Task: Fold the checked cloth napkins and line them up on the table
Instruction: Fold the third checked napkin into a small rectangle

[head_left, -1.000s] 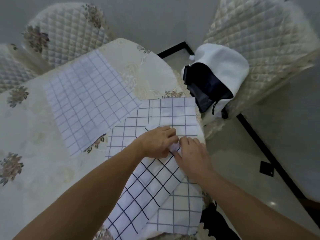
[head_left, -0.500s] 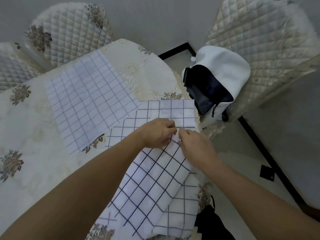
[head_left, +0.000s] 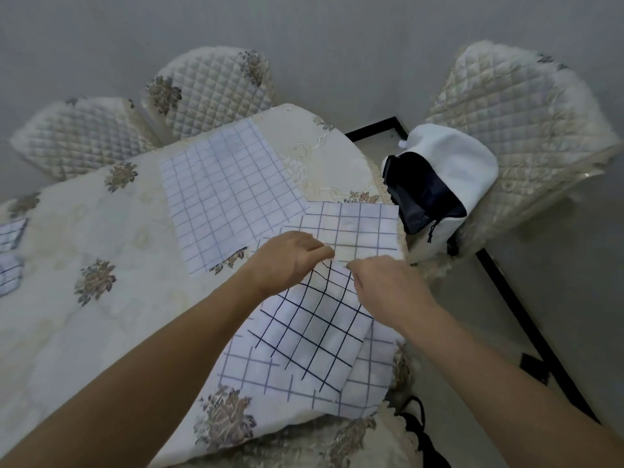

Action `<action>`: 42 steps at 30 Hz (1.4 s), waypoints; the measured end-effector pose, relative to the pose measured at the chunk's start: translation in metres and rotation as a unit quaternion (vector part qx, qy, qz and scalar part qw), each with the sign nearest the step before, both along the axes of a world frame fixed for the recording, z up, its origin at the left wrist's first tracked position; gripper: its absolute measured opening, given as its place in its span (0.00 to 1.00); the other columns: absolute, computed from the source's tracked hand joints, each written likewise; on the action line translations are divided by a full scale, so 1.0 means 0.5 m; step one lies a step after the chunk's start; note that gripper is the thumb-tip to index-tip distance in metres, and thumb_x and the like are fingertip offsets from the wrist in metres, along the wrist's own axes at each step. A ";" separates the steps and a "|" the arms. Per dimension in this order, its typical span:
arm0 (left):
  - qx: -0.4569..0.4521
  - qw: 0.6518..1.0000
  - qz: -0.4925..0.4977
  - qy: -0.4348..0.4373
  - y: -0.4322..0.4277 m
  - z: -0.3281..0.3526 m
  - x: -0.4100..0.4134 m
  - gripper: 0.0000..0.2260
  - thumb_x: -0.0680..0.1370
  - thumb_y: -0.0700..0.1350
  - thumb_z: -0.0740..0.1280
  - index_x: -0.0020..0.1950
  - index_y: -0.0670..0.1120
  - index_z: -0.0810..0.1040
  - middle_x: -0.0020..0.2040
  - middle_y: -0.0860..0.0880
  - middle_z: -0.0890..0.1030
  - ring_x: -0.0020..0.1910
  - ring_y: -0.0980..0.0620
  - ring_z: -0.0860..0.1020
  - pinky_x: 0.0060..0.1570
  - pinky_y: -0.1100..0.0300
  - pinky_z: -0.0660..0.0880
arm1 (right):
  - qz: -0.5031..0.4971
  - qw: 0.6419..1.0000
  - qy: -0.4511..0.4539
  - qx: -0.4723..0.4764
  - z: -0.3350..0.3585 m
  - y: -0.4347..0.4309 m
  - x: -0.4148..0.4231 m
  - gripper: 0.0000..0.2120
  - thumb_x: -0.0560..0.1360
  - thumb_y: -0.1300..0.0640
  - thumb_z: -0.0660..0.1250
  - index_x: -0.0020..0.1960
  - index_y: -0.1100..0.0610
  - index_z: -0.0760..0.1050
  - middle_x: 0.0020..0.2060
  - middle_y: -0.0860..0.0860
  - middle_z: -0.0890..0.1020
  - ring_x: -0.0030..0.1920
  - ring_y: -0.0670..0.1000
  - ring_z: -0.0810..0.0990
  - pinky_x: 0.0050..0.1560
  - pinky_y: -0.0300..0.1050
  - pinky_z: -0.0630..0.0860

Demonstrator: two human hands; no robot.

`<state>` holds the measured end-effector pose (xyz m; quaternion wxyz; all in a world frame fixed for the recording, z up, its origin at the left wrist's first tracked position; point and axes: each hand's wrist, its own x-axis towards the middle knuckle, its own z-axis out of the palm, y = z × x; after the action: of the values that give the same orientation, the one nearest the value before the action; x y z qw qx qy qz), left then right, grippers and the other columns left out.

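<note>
Fingers (head_left: 317, 251) of the left hand (head_left: 287, 261) and fingers (head_left: 358, 265) of the right hand (head_left: 388, 288) are now sitting slightly apart, where half a second ago they were touching. Both sets are curling down and pinching the far edge of the dark-checked napkin (head_left: 314, 332), which is lying on a paler checked napkin (head_left: 358, 228) at the table's (head_left: 101, 315) near right. Farther left, a flat napkin (head_left: 226, 201) is lying just beside them. At right, a white backpack (head_left: 449, 170) is resting against a quilted chair (head_left: 526, 123). The left forearm is covering the dark-checked napkin's left side.
</note>
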<state>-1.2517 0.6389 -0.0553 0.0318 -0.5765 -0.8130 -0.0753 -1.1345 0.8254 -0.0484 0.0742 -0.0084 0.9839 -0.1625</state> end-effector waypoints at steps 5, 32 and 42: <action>0.038 0.999 0.003 -0.016 -0.119 -0.002 0.078 0.19 0.69 0.30 0.75 0.58 0.42 0.82 0.54 0.45 0.84 0.50 0.44 0.82 0.47 0.52 0.80 | -0.039 0.999 -0.008 -0.026 -0.014 -0.137 0.110 0.28 0.78 0.67 0.60 0.76 0.54 0.62 0.71 0.51 0.70 0.67 0.54 0.70 0.61 0.47 0.72; 0.054 0.988 -0.051 -0.132 -0.339 -0.241 0.200 0.13 0.76 0.39 0.64 0.59 0.41 0.80 0.65 0.42 0.78 0.66 0.43 0.74 0.69 0.48 0.69 | -0.121 0.987 -0.018 0.105 -0.207 -0.327 0.253 0.03 0.73 0.54 0.67 0.47 0.51 0.78 0.39 0.48 0.78 0.38 0.52 0.77 0.37 0.48 0.73; -0.063 0.991 0.107 -0.050 -0.193 -0.251 0.109 0.28 0.84 0.57 0.49 0.81 0.44 0.58 0.81 0.45 0.55 0.81 0.48 0.52 0.77 0.44 0.54 | -0.218 0.973 0.063 0.042 -0.273 -0.311 0.095 0.27 0.83 0.47 0.48 0.77 0.60 0.63 0.77 0.59 0.63 0.78 0.60 0.60 0.76 0.58 0.63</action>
<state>-1.1970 0.5425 -0.1808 -0.0379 -0.4824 -0.8738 -0.0487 -1.0868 0.6698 -0.1847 -0.0247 0.1990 0.9707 -0.1327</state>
